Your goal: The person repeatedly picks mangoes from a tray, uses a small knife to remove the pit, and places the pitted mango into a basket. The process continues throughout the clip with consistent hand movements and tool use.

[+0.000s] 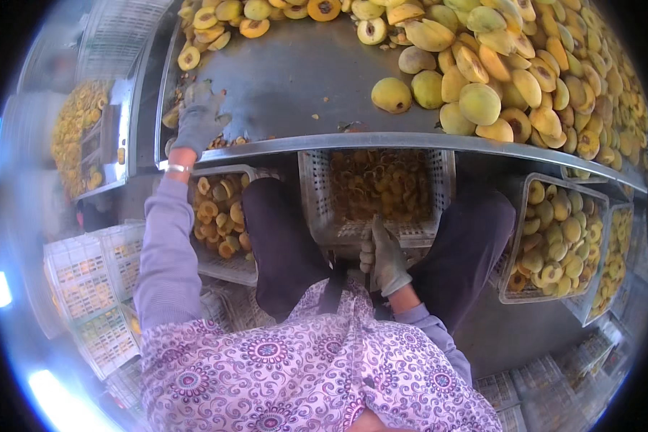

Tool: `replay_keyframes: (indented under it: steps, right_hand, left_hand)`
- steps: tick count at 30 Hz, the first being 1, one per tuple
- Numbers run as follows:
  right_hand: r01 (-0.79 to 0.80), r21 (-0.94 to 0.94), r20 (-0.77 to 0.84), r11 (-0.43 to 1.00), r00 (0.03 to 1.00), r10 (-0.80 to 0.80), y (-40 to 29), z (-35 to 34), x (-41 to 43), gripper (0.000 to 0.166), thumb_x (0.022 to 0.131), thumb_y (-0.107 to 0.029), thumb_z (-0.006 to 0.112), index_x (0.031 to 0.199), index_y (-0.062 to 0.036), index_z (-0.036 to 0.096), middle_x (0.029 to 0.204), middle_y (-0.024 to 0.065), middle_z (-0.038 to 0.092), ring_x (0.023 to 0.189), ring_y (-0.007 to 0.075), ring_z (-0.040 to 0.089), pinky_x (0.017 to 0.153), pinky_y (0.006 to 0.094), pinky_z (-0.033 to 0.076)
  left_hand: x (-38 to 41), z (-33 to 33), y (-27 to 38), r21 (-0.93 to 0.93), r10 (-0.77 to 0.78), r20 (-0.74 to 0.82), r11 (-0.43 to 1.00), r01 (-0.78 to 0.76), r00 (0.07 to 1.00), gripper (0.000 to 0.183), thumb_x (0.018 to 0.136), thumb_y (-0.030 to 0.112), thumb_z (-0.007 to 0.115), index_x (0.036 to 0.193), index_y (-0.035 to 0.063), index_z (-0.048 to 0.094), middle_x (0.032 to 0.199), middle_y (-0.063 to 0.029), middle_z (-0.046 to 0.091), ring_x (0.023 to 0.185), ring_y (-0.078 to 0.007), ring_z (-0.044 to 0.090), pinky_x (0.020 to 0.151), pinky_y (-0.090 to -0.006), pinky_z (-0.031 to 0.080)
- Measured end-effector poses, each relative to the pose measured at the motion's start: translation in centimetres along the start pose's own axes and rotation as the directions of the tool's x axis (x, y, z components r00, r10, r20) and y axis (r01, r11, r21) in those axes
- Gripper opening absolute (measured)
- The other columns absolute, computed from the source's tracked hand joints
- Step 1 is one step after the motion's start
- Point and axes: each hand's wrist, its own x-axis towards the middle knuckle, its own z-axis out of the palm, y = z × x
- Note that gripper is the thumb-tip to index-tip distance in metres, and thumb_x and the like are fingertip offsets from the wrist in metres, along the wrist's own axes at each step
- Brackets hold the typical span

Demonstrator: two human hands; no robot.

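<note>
My left hand (200,120), in a grey glove, is at the left front corner of a metal worktable (297,75). It is over small brown scraps (228,142) and is blurred, so its fingers are unclear. Low between my knees is my right hand (384,256), also gloved, with its fingers curled and its thumb pointing forward. Whether it grips something is hidden. Just beyond it stands a plastic crate (309,186) of brownish-yellow fruit pieces (380,186). Whole and halved yellow-green stone fruit (518,81) are heaped at the table's right, and cut halves (208,35) lie at the back left.
The table's raised metal rim (356,141) crosses above my knees. Crates of fruit stand beside my left leg (224,270) and right leg (605,237). Stacked white crates (81,270) are at far left, below another table with fruit (75,140).
</note>
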Motion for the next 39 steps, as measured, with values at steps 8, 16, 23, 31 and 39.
replay_keyframes:
  steps: [8, 16, 23, 31, 39]
  right_hand:
    - [0.097, -0.031, -0.012, 0.995, 0.995, -0.097, 0.4, 0.0, 0.5, 0.038, 0.095, -0.049, 0.051, 0.077, -0.0177, 0.043, 0.053, -0.0032, 0.038, 0.039, 0.01, 0.037, 0.034, 0.0273, 0.029]
    - [0.656, -0.521, 0.082, 0.547, 0.676, -0.733, -1.1, 1.3, -4.4, 0.025, 0.097, -0.028, 0.05, 0.095, -0.004, 0.048, 0.061, 0.0115, 0.05, 0.048, 0.0245, 0.05, 0.044, 0.0354, 0.039]
    - [0.716, -0.644, 0.546, -0.268, 0.185, -0.817, -0.7, 7.6, -9.2, 0.018, 0.093, -0.016, 0.056, 0.096, -0.0031, 0.044, 0.064, 0.0227, 0.057, 0.061, 0.0419, 0.06, 0.049, 0.0439, 0.045]
    - [0.586, -0.759, 0.503, -0.282, 0.255, -0.826, 0.8, 7.6, -9.5, 0.014, 0.094, -0.012, 0.055, 0.094, -0.0025, 0.044, 0.066, 0.0241, 0.056, 0.065, 0.0434, 0.06, 0.05, 0.0437, 0.044]
    - [0.628, -0.744, 0.496, -0.228, 0.289, -0.819, 1.5, 7.8, -8.6, 0.024, 0.094, -0.021, 0.055, 0.094, -0.0012, 0.041, 0.063, 0.0255, 0.057, 0.062, 0.0449, 0.061, 0.049, 0.0476, 0.046]
  left_hand:
    - [9.3, -3.4, 24.7, -0.344, 0.041, 0.027, 0.938, -0.029, 0.999, 0.052, 0.081, 0.04, 0.066, 0.121, 0.0092, 0.056, 0.12, -0.0217, 0.054, 0.109, -0.0372, 0.056, 0.093, -0.0432, 0.046]
    - [4.7, 1.5, 16.7, -0.947, -0.357, -0.207, -0.162, -0.279, 0.911, 0.033, 0.088, 0.028, 0.054, 0.108, 0.0025, 0.06, 0.11, -0.0122, 0.064, 0.094, -0.0278, 0.064, 0.068, -0.0355, 0.054]
    - [-7.4, -4.5, 21.5, -0.587, -0.378, 0.003, -0.75, -0.304, 0.926, 0.035, 0.093, 0.026, 0.043, 0.109, -0.0007, 0.059, 0.106, -0.014, 0.064, 0.093, -0.028, 0.064, 0.08, -0.041, 0.056]
    - [-10.4, -5.6, 23.7, -0.736, -0.467, 0.011, -0.602, -0.309, 0.884, 0.039, 0.101, 0.034, 0.043, 0.098, 0.0021, 0.065, 0.092, -0.0066, 0.066, 0.084, -0.0127, 0.062, 0.077, -0.0264, 0.051]
    - [-10.6, -5.4, 24.7, -0.912, -0.639, -0.111, -0.239, -0.333, 0.761, 0.047, 0.103, 0.037, 0.036, 0.096, 0.001, 0.065, 0.093, -0.0089, 0.068, 0.081, -0.0158, 0.065, 0.078, -0.027, 0.053]
